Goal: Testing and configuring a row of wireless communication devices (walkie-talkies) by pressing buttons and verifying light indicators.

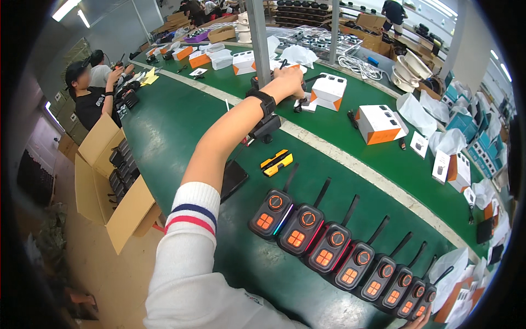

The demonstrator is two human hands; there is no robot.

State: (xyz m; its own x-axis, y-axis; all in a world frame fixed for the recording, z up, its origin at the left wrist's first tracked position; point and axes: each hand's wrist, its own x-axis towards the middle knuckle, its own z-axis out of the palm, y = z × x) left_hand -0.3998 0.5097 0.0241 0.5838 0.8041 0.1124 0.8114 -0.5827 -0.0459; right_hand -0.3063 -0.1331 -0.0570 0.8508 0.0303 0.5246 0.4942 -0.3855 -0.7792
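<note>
My left arm stretches across the green bench, a black band on its wrist. My left hand (288, 82) is at the far strip, fingers curled down over something dark, mostly hidden behind the hand and a metal post. White-and-orange boxes and short black cables lie beside it. At the lower right edge, the fingers of my right hand (421, 320) close on the last black device (424, 301) of a slanting row. Several such black devices (324, 249) have orange round dials, four-part orange buttons and black straps; some show lit coloured side strips.
A yellow-and-black tool (276, 163) and a flat black case (234, 178) lie near my forearm. White-and-orange boxes (378, 123) line the far strip. An open carton (118, 181) of black devices stands left. Metal posts (258, 38) rise beyond; a co-worker (90, 98) sits far left.
</note>
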